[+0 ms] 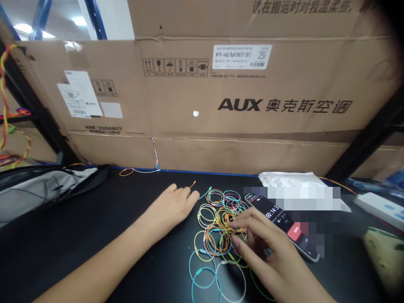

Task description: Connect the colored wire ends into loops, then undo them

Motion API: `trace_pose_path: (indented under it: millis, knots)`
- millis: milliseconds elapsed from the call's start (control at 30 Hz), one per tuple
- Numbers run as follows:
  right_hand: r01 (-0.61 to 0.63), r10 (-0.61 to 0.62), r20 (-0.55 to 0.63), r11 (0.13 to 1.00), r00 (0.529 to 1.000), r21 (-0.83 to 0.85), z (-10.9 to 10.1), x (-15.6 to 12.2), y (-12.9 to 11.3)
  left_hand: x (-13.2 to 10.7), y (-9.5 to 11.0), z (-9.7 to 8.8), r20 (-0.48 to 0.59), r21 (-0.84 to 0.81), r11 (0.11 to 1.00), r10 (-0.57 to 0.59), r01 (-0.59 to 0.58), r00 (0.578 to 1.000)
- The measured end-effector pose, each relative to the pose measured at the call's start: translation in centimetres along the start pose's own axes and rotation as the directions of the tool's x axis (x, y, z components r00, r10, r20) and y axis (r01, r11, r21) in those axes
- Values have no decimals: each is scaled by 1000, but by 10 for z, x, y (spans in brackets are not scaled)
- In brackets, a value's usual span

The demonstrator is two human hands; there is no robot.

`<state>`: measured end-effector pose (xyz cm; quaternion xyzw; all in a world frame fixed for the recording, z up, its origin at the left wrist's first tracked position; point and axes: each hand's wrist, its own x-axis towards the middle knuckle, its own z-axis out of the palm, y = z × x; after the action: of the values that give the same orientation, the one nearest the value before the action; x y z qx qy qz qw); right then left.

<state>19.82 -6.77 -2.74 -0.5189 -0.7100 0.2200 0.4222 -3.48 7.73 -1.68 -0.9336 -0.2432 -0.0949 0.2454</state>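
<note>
A loose pile of thin coloured wire loops [217,227] lies on the black table top [78,256], in yellow, orange, teal, pink and white. My right hand [265,248] sits over the pile, its fingertips among the loops, and I cannot tell whether it grips any. My left hand [175,206] rests flat on the table just left of the pile, holding nothing. A short orange wire end [192,184] sticks up beyond its fingertips. A black smartphone [277,221] showing a running timer lies under my right hand's wrist side.
A large cardboard air-conditioner box [252,105] stands along the table's far edge. A grey and black bag [47,189] lies at left, and a white plastic bag [284,179] lies behind the phone. A white power strip [381,208] sits at right. Part of the view is pixelated.
</note>
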Motion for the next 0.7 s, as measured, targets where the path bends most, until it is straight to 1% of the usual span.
trace_pose_path:
  millis: [133, 200, 233, 300, 367, 433, 500, 600, 700]
  knots:
    - [-8, 7, -36, 1000, 999, -9, 0, -1, 2, 1, 2, -14, -77, -16, 999, 48, -49, 996]
    - [-47, 49, -40, 998, 998, 42, 1, -2, 2, 3, 10, -22, -169, -38, 994, 91, -98, 981]
    - [-73, 76, -32, 994, 997, 86, 2, -2, 1, 4, 15, -26, -232, -54, 990, 115, -131, 966]
    - [-105, 106, 1, 978, 994, 180, 3, -3, -1, 5, 25, -33, -354, -84, 977, 155, -197, 922]
    - [-89, 91, 1, 969, 996, 231, 4, -5, -3, 5, 33, -38, -426, -95, 966, 179, -241, 887]
    - [-58, 69, -39, 970, 997, 236, 5, -6, -5, 5, 39, -41, -459, -93, 959, 196, -266, 867]
    - [-60, 79, -73, 971, 994, 232, 5, -7, -5, 5, 42, -44, -465, -89, 956, 210, -281, 860]
    - [-67, 88, -84, 973, 993, 221, 6, -7, -4, 5, 46, -47, -468, -84, 952, 224, -295, 855]
    - [7, 11, -95, 982, 995, 190, 5, -8, -4, 6, 50, -50, -484, -93, 948, 224, -304, 846]
